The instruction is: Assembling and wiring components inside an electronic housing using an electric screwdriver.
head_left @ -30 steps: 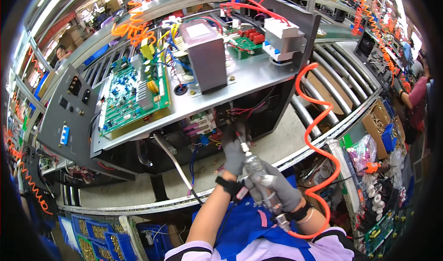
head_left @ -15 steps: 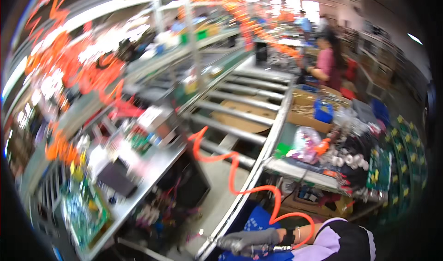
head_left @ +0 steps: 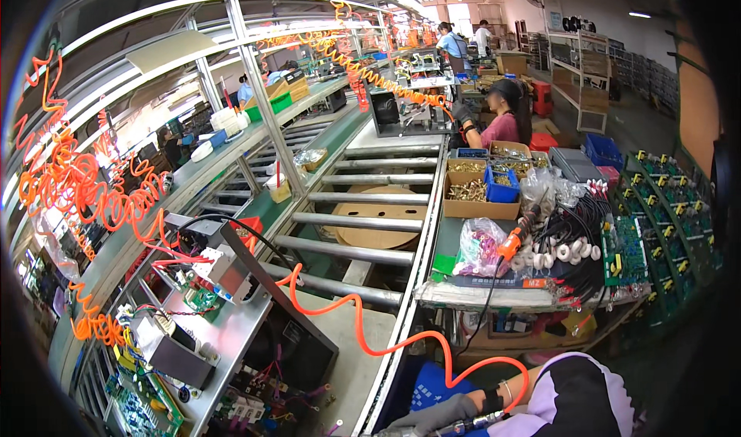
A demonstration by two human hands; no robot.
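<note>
My right hand (head_left: 441, 417) wears a grey glove and comes in at the lower edge, with a black band at the wrist. It is closed around a metal air tool (head_left: 477, 422), whose far end the lower edge cuts off. From the tool's rear an orange air hose (head_left: 363, 337) loops up and left over the roller conveyor (head_left: 347, 242). A blue bin or sack (head_left: 434, 387) lies just beyond the glove. My left hand does not appear. To the left stands a metal chassis (head_left: 224, 352) carrying wired parts, a dark block (head_left: 181, 360) and a green circuit board (head_left: 143, 402).
On the right-hand bench are a corded orange electric screwdriver (head_left: 512, 242), a carton of brass hardware (head_left: 467, 191), a blue bin (head_left: 502, 186) and black cables (head_left: 575, 228). Circuit boards (head_left: 671, 221) stand racked beyond. A co-worker (head_left: 505, 120) works farther along. Tangled orange hoses (head_left: 85, 178) hang at left.
The view has swung and steadied from a blur, and the chassis now shows sharply at lower left. My right hand keeps hold of the air tool, nearer the lower edge.
</note>
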